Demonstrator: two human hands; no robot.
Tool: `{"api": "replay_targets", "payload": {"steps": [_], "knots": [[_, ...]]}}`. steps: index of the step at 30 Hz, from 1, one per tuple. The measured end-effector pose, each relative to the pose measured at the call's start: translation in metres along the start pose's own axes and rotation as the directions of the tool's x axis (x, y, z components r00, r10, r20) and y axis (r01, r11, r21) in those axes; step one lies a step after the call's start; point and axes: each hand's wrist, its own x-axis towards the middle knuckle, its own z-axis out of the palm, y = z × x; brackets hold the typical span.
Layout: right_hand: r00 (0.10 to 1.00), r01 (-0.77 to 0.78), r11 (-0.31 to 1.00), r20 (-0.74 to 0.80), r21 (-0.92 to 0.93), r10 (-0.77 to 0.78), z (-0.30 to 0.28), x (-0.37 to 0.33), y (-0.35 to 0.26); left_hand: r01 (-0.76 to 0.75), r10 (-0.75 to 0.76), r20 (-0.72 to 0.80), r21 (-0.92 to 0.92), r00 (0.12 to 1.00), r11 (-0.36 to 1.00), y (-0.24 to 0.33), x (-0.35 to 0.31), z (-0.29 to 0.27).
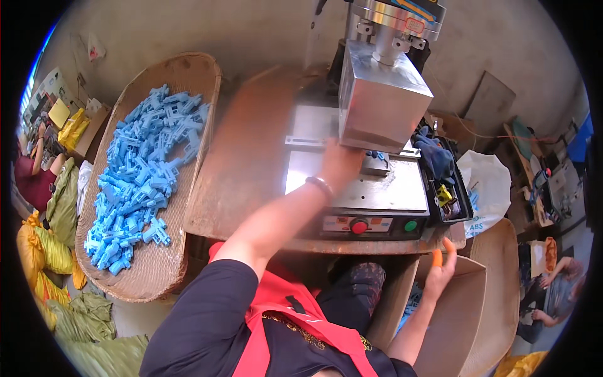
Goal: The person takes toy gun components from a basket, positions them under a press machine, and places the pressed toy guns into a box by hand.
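My left hand [343, 164] reaches onto the metal bed [396, 195] of a press, just below its big square metal block [384, 103]. It is blurred, and its fingers are partly hidden near a small metal fixture [377, 164] with something blue at its top. What the fingers hold, if anything, does not show. My right hand [440, 276] is raised above an open cardboard box [461, 301] at the machine's right front corner. Its fingers are apart, two of them wearing orange finger covers, and nothing is in it. Blue plastic pieces [411, 305] lie inside the box.
A long woven basket [141, 283] to the left holds many blue toy-gun-shaped plastic parts [141, 169]. A red button [358, 227] and a green button [411, 225] sit on the press front. A black tray [461, 201] and white sack [487, 182] stand right. Other people work at both sides.
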Motion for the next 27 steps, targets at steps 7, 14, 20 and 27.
{"api": "replay_targets", "payload": {"steps": [7, 14, 20, 27], "knots": [[0.939, -0.241, 0.935, 0.306, 0.260, 0.157, 0.056, 0.038, 0.087, -0.114, 0.163, 0.369, -0.151, 0.915, 0.982, -0.043, -0.095, -0.091], [0.951, -0.118, 0.991, 0.280, -0.060, 0.130, 0.062, 0.060, 0.130, -0.063, 0.178, 0.266, -0.390, 0.947, 0.919, -0.086, -0.149, -0.106], [0.909, -0.367, 0.925, 0.250, 0.101, 0.333, 0.055, 0.060, 0.121, 0.752, -0.768, 0.074, -0.282, 0.636, 0.595, -0.301, -0.207, -0.134], [0.869, -0.475, 0.872, 0.220, 0.122, 0.443, 0.053, 0.056, 0.088, 0.564, -0.726, 0.057, 0.589, 0.685, 0.578, -0.508, -0.275, -0.107]]}}
